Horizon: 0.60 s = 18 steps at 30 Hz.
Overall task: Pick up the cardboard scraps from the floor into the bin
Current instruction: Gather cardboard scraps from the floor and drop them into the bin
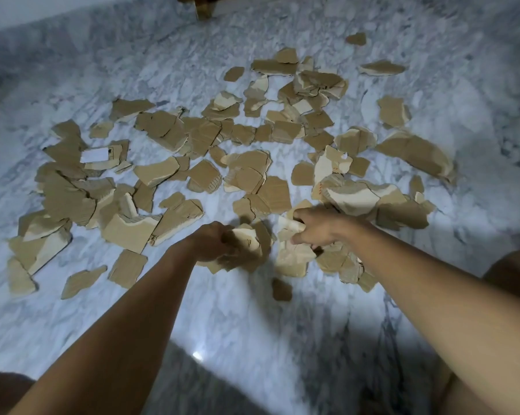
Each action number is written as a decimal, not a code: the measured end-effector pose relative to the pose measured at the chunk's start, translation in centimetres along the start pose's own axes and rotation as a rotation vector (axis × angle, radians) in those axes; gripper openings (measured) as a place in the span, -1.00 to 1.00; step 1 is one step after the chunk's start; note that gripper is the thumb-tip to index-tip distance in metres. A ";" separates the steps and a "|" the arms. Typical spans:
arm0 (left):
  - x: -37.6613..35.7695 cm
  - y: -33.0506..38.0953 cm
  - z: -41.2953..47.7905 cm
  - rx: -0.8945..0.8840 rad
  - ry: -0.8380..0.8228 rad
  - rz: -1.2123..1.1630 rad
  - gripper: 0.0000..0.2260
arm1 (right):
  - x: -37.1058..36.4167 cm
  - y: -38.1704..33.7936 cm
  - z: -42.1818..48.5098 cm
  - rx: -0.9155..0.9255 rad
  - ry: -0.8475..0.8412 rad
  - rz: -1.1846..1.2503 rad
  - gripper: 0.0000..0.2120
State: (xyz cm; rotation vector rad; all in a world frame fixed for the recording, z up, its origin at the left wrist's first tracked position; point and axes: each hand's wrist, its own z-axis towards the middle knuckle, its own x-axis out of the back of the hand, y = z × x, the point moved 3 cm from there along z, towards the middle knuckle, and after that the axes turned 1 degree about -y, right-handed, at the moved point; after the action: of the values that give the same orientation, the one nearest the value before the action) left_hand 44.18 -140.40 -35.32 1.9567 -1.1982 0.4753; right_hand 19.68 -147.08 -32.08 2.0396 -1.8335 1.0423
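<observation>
Only blurry scraps in L hand.

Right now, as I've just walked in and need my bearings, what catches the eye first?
Torn cardboard scraps litter the marble floor across the middle of the view. At the pile's near edge, the left hand grips a bunch of scraps and the right hand grips pale pieces beside it.

several dozen cardboard scraps; one left hand, one right hand

Wooden furniture leg, far edge.
</observation>
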 end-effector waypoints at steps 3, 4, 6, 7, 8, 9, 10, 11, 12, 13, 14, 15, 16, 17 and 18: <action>-0.4 -0.6 -0.1 0.034 -0.050 0.081 -0.60 | 0.0 -0.9 -1.6 0.082 0.015 0.026 -0.35; -0.6 -0.5 -0.2 0.021 -0.063 0.109 -0.58 | -0.3 -1.1 -2.0 0.116 0.052 0.018 -0.45; -0.8 -0.2 -0.4 -0.004 -0.086 0.159 -0.56 | -1.0 -1.7 -2.4 0.192 0.185 0.037 -0.69; -0.9 -0.2 -0.5 -0.007 -0.090 0.173 -0.54 | -1.5 -2.0 -2.5 0.233 0.268 0.033 -0.76; -0.9 -0.3 -0.4 -0.008 -0.085 0.176 -0.52 | -2.0 -1.9 -2.2 0.269 0.354 0.011 -0.76; -1.1 -0.6 -0.4 -0.001 -0.079 0.167 -0.50 | -2.7 -1.9 -1.9 0.292 0.408 -0.034 -0.73; -1.2 -0.8 -0.3 0.007 -0.072 0.150 -0.48 | -3.6 -1.7 -1.5 0.291 0.432 -0.108 -0.70; -1.3 -1.2 -0.3 0.014 -0.069 0.131 -0.48 | -4.7 -1.5 -1.1 0.272 0.442 -0.192 -0.71; -1.4 -1.5 -0.2 0.016 -0.067 0.111 -0.46 | -5.7 -1.4 -0.8 0.249 0.444 -0.275 -0.70; -1.5 -1.7 0.0 0.011 -0.064 0.093 -0.44 | -6.9 -1.4 -0.4 0.232 0.429 -0.343 -0.64; -1.5 -1.8 0.0 -0.001 -0.058 0.074 -0.43 | -7.9 -1.4 0.0 0.208 0.395 -0.374 -0.56; -1.5 -1.8 0.1 -0.016 -0.051 0.054 -0.42 | -8.7 -1.4 0.3 0.184 0.369 -0.372 -0.49; -1.4 -1.7 0.1 -0.028 -0.041 0.030 -0.43 | -9.3 -1.4 0.7 0.166 0.353 -0.355 -0.44; -1.4 -1.7 0.3 -0.037 -0.028 0.008 -0.45 | -9.5 -1.3 1.1 0.167 0.355 -0.339 -0.41; -1.4 -1.8 0.4 -0.042 -0.017 -0.009 -0.47 | -9.4 -1.3 1.4 0.183 0.359 -0.333 -0.40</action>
State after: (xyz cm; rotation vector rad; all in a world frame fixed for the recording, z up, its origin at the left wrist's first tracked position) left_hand 45.03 -139.50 -37.24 1.9332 -1.2004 0.4258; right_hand 21.66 -140.25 -38.54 1.9975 -1.2156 1.4017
